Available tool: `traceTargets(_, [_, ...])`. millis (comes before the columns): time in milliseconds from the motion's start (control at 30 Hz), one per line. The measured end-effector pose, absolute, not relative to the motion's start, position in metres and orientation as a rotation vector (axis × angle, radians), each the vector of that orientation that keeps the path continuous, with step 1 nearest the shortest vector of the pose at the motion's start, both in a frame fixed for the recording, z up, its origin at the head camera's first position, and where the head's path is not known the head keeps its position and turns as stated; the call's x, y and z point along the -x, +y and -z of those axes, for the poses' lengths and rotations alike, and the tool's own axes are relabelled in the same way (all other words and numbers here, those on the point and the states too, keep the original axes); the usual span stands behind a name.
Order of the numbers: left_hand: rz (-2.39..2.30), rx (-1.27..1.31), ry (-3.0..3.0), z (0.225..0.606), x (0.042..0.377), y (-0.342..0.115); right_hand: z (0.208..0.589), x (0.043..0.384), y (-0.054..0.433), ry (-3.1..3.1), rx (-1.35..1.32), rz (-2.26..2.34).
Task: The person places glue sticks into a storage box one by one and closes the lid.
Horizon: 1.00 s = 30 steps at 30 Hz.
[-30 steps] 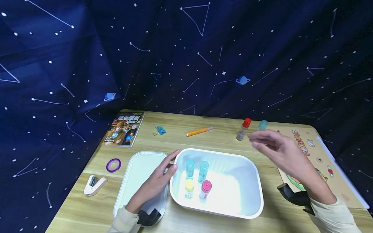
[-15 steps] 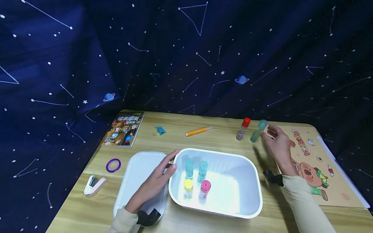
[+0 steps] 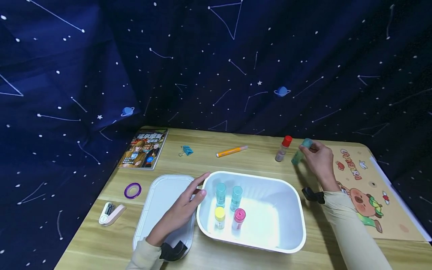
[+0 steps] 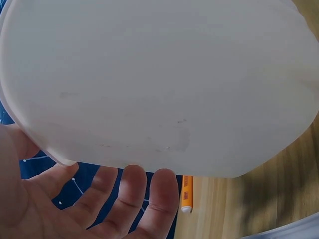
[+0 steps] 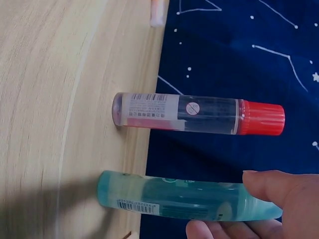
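Note:
My right hand (image 3: 320, 161) pinches a slim teal glue bottle (image 3: 297, 157) near its cap, thumb on one side and fingers on the other. In the right wrist view the teal bottle stands upright beside a clear glue bottle (image 5: 204, 114) with a red cap. My left hand (image 3: 183, 206) rests against the left end of a white bin (image 3: 293, 191), its fingertips touching the outer wall in the left wrist view. Inside the bin stand two teal bottles (image 3: 236, 198), a yellow-capped bottle (image 3: 219, 217) and a pink-capped bottle (image 3: 239, 218).
A white lid (image 3: 165, 193) lies under my left forearm. Farther left are a purple tape roll (image 3: 126, 191), a stapler (image 3: 111, 214) and a book (image 3: 143, 150). A blue binder clip (image 3: 187, 150) and an orange marker (image 3: 231, 151) lie behind the bin. A capybara-printed sheet (image 3: 364, 180) covers the right side.
My right hand has moved from above the table's right side to the teal bottle and now pinches it near the cap. The left hand has stayed on the bin.

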<state>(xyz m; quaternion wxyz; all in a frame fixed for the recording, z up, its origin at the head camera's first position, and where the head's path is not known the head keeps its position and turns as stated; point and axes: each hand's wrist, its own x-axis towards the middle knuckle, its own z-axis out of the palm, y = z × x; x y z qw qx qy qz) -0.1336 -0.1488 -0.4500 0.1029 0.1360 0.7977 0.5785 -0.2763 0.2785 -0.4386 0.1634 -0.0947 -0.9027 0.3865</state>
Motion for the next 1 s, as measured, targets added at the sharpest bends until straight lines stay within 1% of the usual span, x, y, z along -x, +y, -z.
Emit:
traceTargets(133, [-1.707, -0.400, 2.348, 0.449, 0.133, -0.148, 0.429, 0.270, 0.281, -2.581, 0.230, -1.068])
traceTargets(233, [-1.708, -0.397, 2.339, 0.449, 0.133, -0.148, 0.415, 0.260, 0.280, -2.589, 0.206, -1.022])
traceTargets(533, [-1.719, -0.384, 2.337, 0.450, 0.133, -0.149, 0.340, 0.206, 0.264, -2.688, 0.030, -0.949])
traceTargets(667, [-1.716, -0.379, 2.342, 0.450, 0.133, -0.148, 0.317, 0.181, 0.254, -2.770, -0.106, -0.986])
traceTargets(833, [-1.714, -0.371, 2.347, 0.450, 0.133, -0.148, 0.305, 0.154, 0.238, -2.816, -0.332, -1.099])
traceTargets(1000, [-1.711, -0.362, 2.351, 0.449, 0.133, -0.147, 0.318, 0.142, 0.212, -2.895, -0.597, -1.318])
